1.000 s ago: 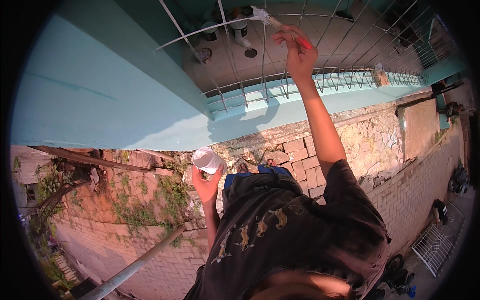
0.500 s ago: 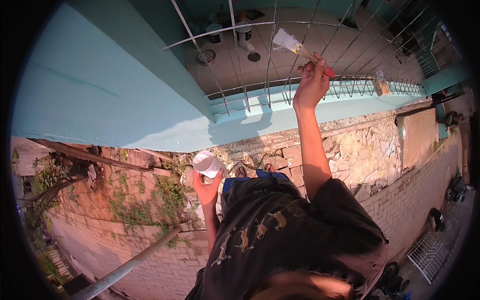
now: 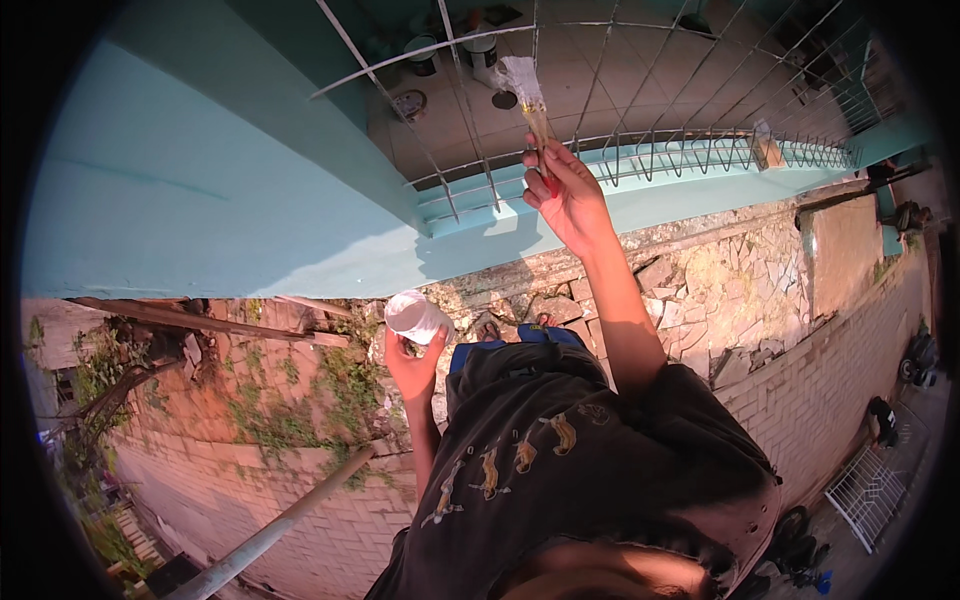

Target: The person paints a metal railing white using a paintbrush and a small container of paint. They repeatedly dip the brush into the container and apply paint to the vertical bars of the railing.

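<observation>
My right hand (image 3: 567, 193) is closed round the handle of a paintbrush (image 3: 533, 100), held up in front of the metal grille (image 3: 600, 75). White paint coats the bristles, which point up and away from me; a bit of red shows at the handle's lower end. I cannot tell whether the bristles touch a bar. Lower down, near my waist, my left hand (image 3: 413, 368) grips a small white tub (image 3: 415, 316) by its side. Its mouth is tilted upward, and what lies inside is hard to make out.
A turquoise wall (image 3: 220, 170) runs along the left and under the grille. Behind the bars stand paint buckets (image 3: 480, 48) on a tiled floor. A wooden block (image 3: 768, 148) rests on the ledge. A pole (image 3: 280, 525) slants at lower left. Another person (image 3: 882, 422) is beside a white metal gate (image 3: 868, 495).
My right hand has moved left along the grille, and the brush has turned more upright. The left hand with the tub stays nearly in place.
</observation>
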`<action>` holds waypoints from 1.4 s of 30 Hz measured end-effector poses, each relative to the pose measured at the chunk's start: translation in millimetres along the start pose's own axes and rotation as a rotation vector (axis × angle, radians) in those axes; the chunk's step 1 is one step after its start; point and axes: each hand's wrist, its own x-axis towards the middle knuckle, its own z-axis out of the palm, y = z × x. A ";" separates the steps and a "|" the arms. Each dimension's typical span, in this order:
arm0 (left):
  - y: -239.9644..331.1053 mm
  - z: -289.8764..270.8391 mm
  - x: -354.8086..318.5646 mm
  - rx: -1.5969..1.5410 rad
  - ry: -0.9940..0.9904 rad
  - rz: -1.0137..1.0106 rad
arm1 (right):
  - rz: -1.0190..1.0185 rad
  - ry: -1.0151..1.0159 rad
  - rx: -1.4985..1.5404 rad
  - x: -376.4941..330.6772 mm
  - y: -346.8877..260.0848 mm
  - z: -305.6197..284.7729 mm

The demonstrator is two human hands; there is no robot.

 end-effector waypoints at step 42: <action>0.0 -6.1 2.5 0.042 -0.034 -0.014 | -0.542 0.240 -0.570 86.1 26.1 5.7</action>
